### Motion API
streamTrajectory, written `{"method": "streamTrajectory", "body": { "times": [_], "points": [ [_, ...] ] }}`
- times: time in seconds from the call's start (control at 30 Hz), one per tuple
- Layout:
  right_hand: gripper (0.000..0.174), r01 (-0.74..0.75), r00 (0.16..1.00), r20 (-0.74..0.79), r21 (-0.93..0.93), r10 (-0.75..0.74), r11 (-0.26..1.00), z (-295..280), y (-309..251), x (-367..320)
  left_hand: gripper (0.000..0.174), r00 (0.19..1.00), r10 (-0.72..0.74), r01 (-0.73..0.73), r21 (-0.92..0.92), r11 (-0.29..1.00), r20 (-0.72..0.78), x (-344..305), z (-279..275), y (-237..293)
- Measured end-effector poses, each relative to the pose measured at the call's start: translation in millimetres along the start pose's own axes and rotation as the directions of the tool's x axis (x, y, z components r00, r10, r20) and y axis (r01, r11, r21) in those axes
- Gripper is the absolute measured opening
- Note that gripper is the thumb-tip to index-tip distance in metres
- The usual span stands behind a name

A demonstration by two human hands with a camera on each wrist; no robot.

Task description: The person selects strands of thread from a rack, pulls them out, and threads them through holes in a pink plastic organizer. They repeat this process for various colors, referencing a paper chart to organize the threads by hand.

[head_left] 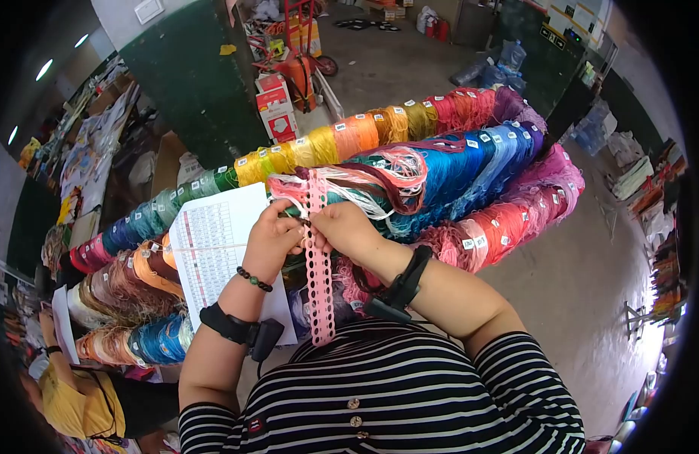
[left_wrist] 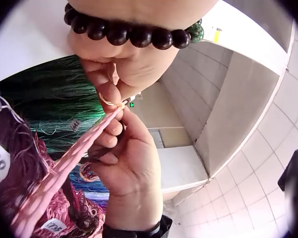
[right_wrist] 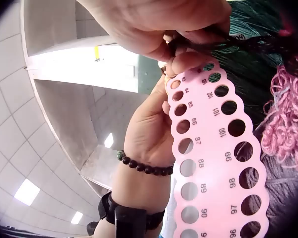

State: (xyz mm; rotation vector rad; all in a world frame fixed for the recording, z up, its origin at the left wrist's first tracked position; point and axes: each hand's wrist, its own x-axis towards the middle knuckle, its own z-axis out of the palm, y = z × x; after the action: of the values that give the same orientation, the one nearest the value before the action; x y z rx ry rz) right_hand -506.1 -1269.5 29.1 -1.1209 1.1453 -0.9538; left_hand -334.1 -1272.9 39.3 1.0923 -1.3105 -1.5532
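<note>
head view: at the edge of the pink card (head_left: 320, 287), left hand (head_left: 275, 233) pinches pale thread (left_wrist: 108, 103), right hand (head_left: 345, 227) grips dark strands (right_wrist: 253, 45) beside it; better keep the pink card steady, pull gently

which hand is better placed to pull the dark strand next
Probably the right hand: it appears to grip the dark strand, while the left hand is at the pink strip's edge.

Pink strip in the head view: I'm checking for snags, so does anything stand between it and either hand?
Nothing visible does: the left hand and right hand meet at the pink strip. Dark thread at the right hand lies close by without visibly blocking either.
</note>
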Motion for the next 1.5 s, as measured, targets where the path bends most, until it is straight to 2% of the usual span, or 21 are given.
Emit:
{"method": "streamTrajectory", "body": {
  "times": [0.1, 0.3, 0.4, 0.43, 0.5, 0.53, 0.67, 0.77, 0.87, 0.97, 1.03, 1.07, 1.1, 1.17, 1.2, 1.3, 1.4, 1.43, 1.5],
  "points": [
    [0.031, -0.059, 0.998, 0.014, -0.03, 0.06, 0.998, -0.7, -9.7, -2.8, 0.055, 0.997, 0.06, -0.058, 0.06, 0.997, -0.037, 3.3, 2.2, -3.9],
    [0.034, -0.026, 1.0, 0.003, -0.115, 0.026, 0.993, -0.3, -12.5, -3.7, 0.056, 0.982, 0.175, -0.164, 0.144, 0.976, -0.065, 7.8, 4.9, -10.2],
    [0.025, -0.049, 0.995, 0.084, -0.096, 0.058, 0.994, -3.8, -11.3, -3.8, 0.055, 0.959, 0.278, -0.244, 0.32, 0.915, -0.062, 8.8, -2.0, -12.5],
    [0.022, -0.047, 0.994, 0.099, -0.076, 0.054, 0.996, -3.8, -9.4, -3.5, 0.054, 0.947, 0.313, -0.231, 0.528, 0.818, -0.07, 6.4, -6.2, -8.1],
    [0.019, -0.043, 0.991, 0.127, -0.03, 0.047, 0.999, -2.7, -2.8, -4.6, 0.052, 0.924, 0.377, -0.152, 0.851, 0.502, -0.058, -4.1, -15.2, 10.2],
    [0.018, -0.057, 0.988, 0.139, -0.035, 0.062, 0.998, -3.6, -1.1, -5.0, 0.049, 0.944, 0.316, -0.066, 0.88, 0.47, -0.098, -11.5, -15.6, 22.9],
    [0.015, -0.038, 0.994, 0.104, -0.073, 0.046, 0.997, -0.7, 2.4, -4.9, 0.045, 0.969, 0.232, -0.105, 0.699, 0.707, -0.089, -14.0, -31.7, 11.1],
    [0.014, -0.036, 0.994, 0.096, -0.063, 0.042, 0.997, -1.6, 4.8, -3.5, 0.045, 0.976, 0.156, -0.039, 0.58, 0.814, -0.152, -10.3, -32.0, 6.6],
    [0.014, -0.032, 0.994, 0.099, -0.065, 0.039, 0.997, -2.0, 7.2, -3.0, 0.045, 0.97, 0.204, -0.075, 0.638, 0.767, -0.13, -11.3, -25.0, 9.4],
    [0.013, -0.029, 0.995, 0.097, -0.085, 0.038, 0.996, -0.7, 6.8, -3.1, 0.048, 0.972, 0.21, -0.108, 0.593, 0.798, -0.105, -8.0, -30.8, 0.3],
    [0.011, -0.03, 0.996, 0.082, -0.113, 0.039, 0.993, -1.0, 5.7, -4.8, 0.048, 0.993, 0.052, -0.019, 0.282, 0.959, -0.109, -14.9, -26.1, 15.7],
    [0.01, -0.013, 0.997, 0.075, -0.097, 0.02, 0.995, -1.2, 7.9, -4.1, 0.048, 0.996, -0.027, 0.037, 0.113, 0.993, -0.087, -18.2, -22.7, 24.7],
    [0.01, 0.005, 0.998, 0.068, -0.08, 0.001, 0.997, -0.7, 10.8, -3.1, 0.048, 0.997, -0.061, 0.058, -0.063, 0.996, -0.044, -20.3, -19.8, 30.6],
    [0.009, 0.006, 0.997, 0.072, -0.059, -0.002, 0.998, -1.5, 12.6, -2.8, 0.047, 0.993, -0.106, 0.118, -0.402, 0.908, 0.052, -23.8, -14.0, 38.8],
    [0.009, -0.009, 0.996, 0.083, -0.055, 0.013, 0.998, -2.2, 10.4, -3.4, 0.046, 0.996, -0.08, 0.088, -0.45, 0.889, 0.038, -23.5, -10.2, 40.0],
    [0.009, -0.053, 0.993, 0.105, -0.007, 0.054, 0.999, -4.2, 8.8, -4.4, 0.046, 0.993, 0.021, 0.026, -0.399, 0.916, 0.113, -14.5, -16.7, 26.4],
    [0.009, -0.089, 0.989, 0.127, 0.102, 0.076, 0.991, -6.9, 3.9, -8.1, 0.043, 0.994, 0.083, -0.081, -0.034, 0.996, 0.073, -11.7, -3.5, 14.9],
    [0.01, -0.099, 0.987, 0.137, 0.144, 0.079, 0.985, -7.7, -1.0, -10.0, 0.043, 0.984, 0.131, -0.151, 0.173, 0.973, 0.123, -13.4, -1.3, 13.4],
    [0.014, -0.123, 0.983, 0.159, 0.182, 0.094, 0.976, -11.5, -15.8, -18.6, 0.044, 0.952, 0.186, -0.293, 0.542, 0.788, 0.244, -17.0, 2.0, 10.7]
  ]
}}
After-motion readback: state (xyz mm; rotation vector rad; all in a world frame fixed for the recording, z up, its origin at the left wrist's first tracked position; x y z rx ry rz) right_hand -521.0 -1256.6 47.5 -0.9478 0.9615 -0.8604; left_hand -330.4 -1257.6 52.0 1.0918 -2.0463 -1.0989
